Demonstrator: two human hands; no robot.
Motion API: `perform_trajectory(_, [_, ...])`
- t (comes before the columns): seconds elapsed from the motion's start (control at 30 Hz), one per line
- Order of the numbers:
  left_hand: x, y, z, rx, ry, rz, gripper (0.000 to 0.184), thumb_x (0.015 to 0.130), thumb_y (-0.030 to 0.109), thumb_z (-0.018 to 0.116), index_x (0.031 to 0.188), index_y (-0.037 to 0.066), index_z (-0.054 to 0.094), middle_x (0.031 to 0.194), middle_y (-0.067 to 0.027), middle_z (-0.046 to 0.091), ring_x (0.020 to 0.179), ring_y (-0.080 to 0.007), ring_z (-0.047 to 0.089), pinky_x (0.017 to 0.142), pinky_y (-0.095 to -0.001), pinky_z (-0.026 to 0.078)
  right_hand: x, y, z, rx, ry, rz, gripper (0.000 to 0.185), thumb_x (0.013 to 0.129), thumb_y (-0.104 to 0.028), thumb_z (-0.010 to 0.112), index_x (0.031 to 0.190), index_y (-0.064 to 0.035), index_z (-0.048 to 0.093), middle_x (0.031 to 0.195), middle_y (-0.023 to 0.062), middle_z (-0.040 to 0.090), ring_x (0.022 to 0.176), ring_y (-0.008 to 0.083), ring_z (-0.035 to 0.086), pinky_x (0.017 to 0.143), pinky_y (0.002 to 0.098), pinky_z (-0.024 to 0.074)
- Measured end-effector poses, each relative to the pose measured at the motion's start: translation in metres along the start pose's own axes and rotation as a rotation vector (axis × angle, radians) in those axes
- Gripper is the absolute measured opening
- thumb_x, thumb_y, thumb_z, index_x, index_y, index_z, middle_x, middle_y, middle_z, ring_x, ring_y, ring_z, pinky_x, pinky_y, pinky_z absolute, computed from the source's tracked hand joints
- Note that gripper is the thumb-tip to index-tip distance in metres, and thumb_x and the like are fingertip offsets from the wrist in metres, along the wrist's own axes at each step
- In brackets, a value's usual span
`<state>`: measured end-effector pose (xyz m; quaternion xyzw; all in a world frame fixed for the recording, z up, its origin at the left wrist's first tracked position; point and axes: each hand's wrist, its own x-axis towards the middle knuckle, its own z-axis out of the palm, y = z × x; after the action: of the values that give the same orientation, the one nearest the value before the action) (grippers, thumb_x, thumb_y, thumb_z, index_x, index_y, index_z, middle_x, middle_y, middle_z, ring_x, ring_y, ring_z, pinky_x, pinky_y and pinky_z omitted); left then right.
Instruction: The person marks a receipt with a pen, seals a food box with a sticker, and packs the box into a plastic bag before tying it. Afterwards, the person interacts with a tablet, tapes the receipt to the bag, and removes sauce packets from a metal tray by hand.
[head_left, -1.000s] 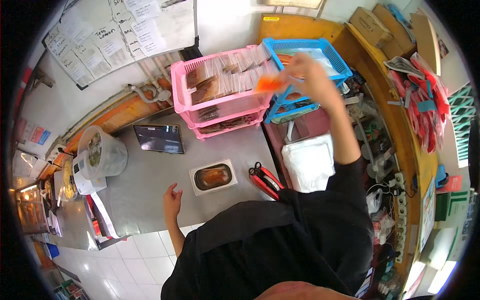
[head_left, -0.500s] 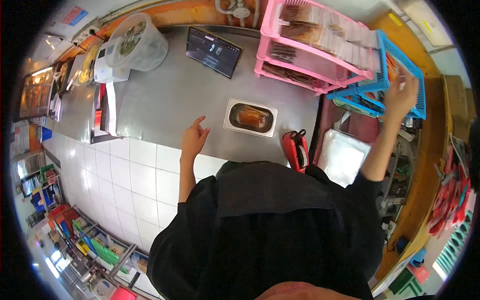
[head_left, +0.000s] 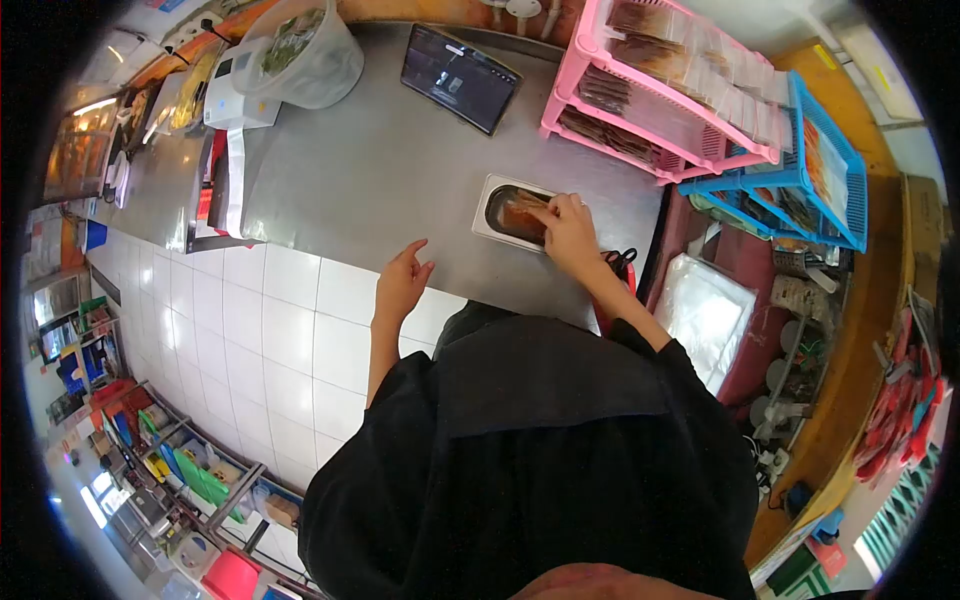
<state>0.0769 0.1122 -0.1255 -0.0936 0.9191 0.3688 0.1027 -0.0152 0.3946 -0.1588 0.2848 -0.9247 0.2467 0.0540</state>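
Observation:
A small rectangular metal pan (head_left: 485, 218) sits on the steel table, holding flat, brownish-orange packets (head_left: 520, 212). At its right side is my right hand (head_left: 572, 238), fingers pinched on a packet and covering that end of the pan. My left hand (head_left: 402, 282) hovers by the table's front edge, thumb and index finger apart, with nothing in it. Just behind my right forearm, a red tool with black handles (head_left: 622, 262) is mostly hidden.
A pink tiered rack (head_left: 660, 95) of packets and a blue basket (head_left: 850, 185) stand at the back right. A tablet (head_left: 460, 78), a clear tub (head_left: 320, 70) and a white label printer (head_left: 240, 95) stand farther back. Plastic bags (head_left: 705, 305) lie at right.
My right hand has come from the blue basket down and left to the metal pan. My left hand stays open near the table edge. The whole view has shifted slightly.

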Motion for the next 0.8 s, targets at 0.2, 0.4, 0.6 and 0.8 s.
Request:
perform_trajectory(0.2, [-0.008,-0.017,-0.003,0.017,-0.004,-0.021,0.038,0.078,0.017,0.062,0.116,0.012,0.054,0.066,-0.0089,0.055,0.060,-0.0238,0.054,0.057,-0.0352,0.043,0.003,0.010,-0.004,0.056,0.085,0.172,0.035,0.060,-0.001,0.059,0.093,-0.0126,0.065,0.089,0.0074,0.048,0.088,0.0265,0.046,0.071,0.0387,0.0395])
perform_trajectory(0.4, [-0.011,-0.021,-0.006,-0.003,-0.021,-0.022,0.038,0.079,0.018,0.061,0.115,0.012,0.054,0.065,-0.0088,0.055,0.059,-0.0235,0.054,0.056,-0.0349,0.043,0.002,0.010,0.001,0.033,0.035,0.150,0.035,0.060,-0.003,0.059,0.092,-0.0135,0.065,0.089,0.0082,0.047,0.088,0.0270,0.046,0.071,0.0387,0.0396])
perform_trajectory(0.6, [-0.009,-0.022,-0.007,0.009,-0.023,0.001,0.038,0.078,0.017,0.061,0.115,0.012,0.054,0.063,-0.0082,0.053,0.058,-0.0230,0.053,0.056,-0.0352,0.043,0.005,-0.009,-0.004,-0.016,0.045,0.232,0.031,0.062,-0.022,0.070,0.090,-0.0120,0.064,0.092,0.0076,0.047,0.092,0.0252,0.043,0.072,0.0382,0.0365])
perform_trajectory(0.8, [-0.006,-0.022,-0.010,0.023,-0.035,0.006,0.039,0.078,0.018,0.061,0.116,0.012,0.054,0.063,-0.0079,0.053,0.058,-0.0231,0.053,0.055,-0.0351,0.043,0.011,-0.010,0.007,-0.162,-0.004,0.302,0.033,0.062,-0.030,0.073,0.086,-0.0094,0.064,0.096,0.0069,0.046,0.095,0.0248,0.041,0.074,0.0398,0.0341])
